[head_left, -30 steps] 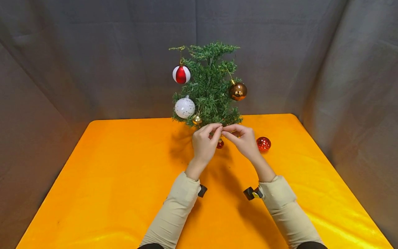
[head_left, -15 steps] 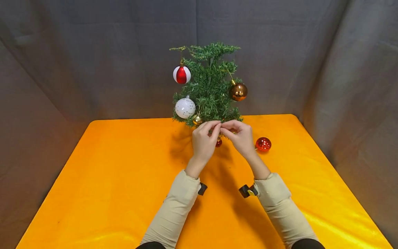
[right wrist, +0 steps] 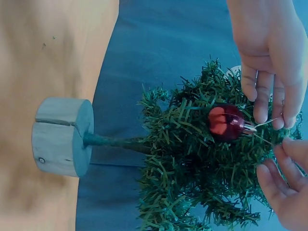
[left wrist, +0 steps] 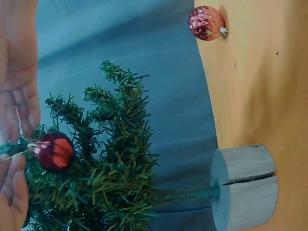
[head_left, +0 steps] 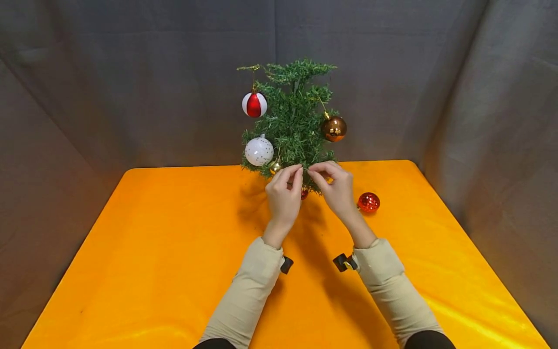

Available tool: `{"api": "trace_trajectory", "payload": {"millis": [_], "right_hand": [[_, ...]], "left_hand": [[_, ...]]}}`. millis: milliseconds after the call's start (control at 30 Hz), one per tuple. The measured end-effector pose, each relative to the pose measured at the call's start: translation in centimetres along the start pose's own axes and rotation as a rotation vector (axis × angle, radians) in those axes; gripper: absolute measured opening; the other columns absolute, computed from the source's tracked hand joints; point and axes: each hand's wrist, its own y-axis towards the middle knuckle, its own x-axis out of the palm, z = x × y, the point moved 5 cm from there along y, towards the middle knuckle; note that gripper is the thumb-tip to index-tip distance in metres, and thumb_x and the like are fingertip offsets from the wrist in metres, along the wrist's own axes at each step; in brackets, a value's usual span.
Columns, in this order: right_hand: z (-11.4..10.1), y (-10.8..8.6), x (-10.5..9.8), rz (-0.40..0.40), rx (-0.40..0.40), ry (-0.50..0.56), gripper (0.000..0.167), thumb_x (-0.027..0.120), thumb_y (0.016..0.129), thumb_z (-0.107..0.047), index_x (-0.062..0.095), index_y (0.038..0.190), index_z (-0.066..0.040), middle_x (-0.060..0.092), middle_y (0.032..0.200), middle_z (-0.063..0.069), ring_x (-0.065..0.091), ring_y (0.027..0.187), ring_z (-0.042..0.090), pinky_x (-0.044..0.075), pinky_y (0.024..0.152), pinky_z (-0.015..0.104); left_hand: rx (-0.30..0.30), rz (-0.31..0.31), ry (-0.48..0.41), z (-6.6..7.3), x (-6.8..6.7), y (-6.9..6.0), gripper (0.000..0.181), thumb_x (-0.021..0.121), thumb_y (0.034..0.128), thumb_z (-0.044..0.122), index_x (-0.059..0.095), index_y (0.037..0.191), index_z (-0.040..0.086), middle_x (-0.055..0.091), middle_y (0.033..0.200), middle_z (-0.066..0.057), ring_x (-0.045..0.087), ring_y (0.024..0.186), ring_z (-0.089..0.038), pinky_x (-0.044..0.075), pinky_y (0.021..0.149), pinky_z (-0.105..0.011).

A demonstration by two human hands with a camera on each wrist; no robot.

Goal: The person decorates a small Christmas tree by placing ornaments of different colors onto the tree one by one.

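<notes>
A small, shiny red Christmas bauble (right wrist: pixel 226 122) hangs in front of the lower branches of a small artificial Christmas tree (head_left: pixel 296 126). Its thin gold string (right wrist: pixel 264 123) spreads into two strands above the metal cap. My left hand (head_left: pixel 283 196) pinches one strand between thumb and fingertips. The other strand is pinched by my right hand (head_left: pixel 335 191), whose fingertips are a little apart from the left ones. In the head view the bauble is mostly hidden behind my left hand. Green twigs lie right behind the string in the right wrist view.
A faceted red bauble (head_left: pixel 368 202) lies on the orange-covered table (head_left: pixel 152 252), right of the tree. On the branches hang a red-and-white bauble (head_left: pixel 255 104), a white speckled one (head_left: pixel 259 150), a small gold one (head_left: pixel 275 167) and a brown one (head_left: pixel 334 128). The tree has a round wooden base (left wrist: pixel 245 187).
Both hands have moved slightly up and toward the tree, carrying the small red bauble with them. Their fingertips, close together before, have drawn a little apart.
</notes>
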Motion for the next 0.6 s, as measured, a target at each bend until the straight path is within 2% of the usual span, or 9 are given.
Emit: {"api": "trace_trajectory", "payload": {"millis": [167,367,600], "right_hand": [[-0.21,0.37,0.08,0.025,-0.013,-0.023,0.003,0.063,0.080,0.004,0.065,0.081,0.005,0.064,0.085,0.015,0.059,0.067,0.022,0.046,0.063,0.018],[0.03,0.60,0.08,0.038,0.019,-0.011,0.004,0.061,0.082,0.003,0.065,0.082,0.005,0.065,0.076,0.013,0.058,0.060,0.021,0.043,0.058,0.016],[0.24,0.88,0.30,0.009,0.055,-0.035,0.007,0.060,0.082,0.002,0.066,0.083,0.007,0.064,0.075,0.015,0.057,0.057,0.020,0.043,0.054,0.018]], "left_hand": [[-0.007,0.033,0.029,-0.03,0.16,0.29,0.017,0.057,0.0882,0.011,0.068,0.090,0.000,0.064,0.076,-0.008,0.055,0.058,-0.014,0.044,0.054,-0.017],[-0.012,0.038,0.060,0.18,0.27,0.64,0.017,0.057,0.0883,0.012,0.069,0.090,0.000,0.065,0.077,-0.008,0.056,0.058,-0.014,0.046,0.054,-0.019],[-0.039,0.053,0.105,0.09,0.25,0.71,0.018,0.057,0.0884,0.014,0.070,0.090,0.001,0.065,0.073,-0.007,0.054,0.054,-0.012,0.044,0.051,-0.019]]}}
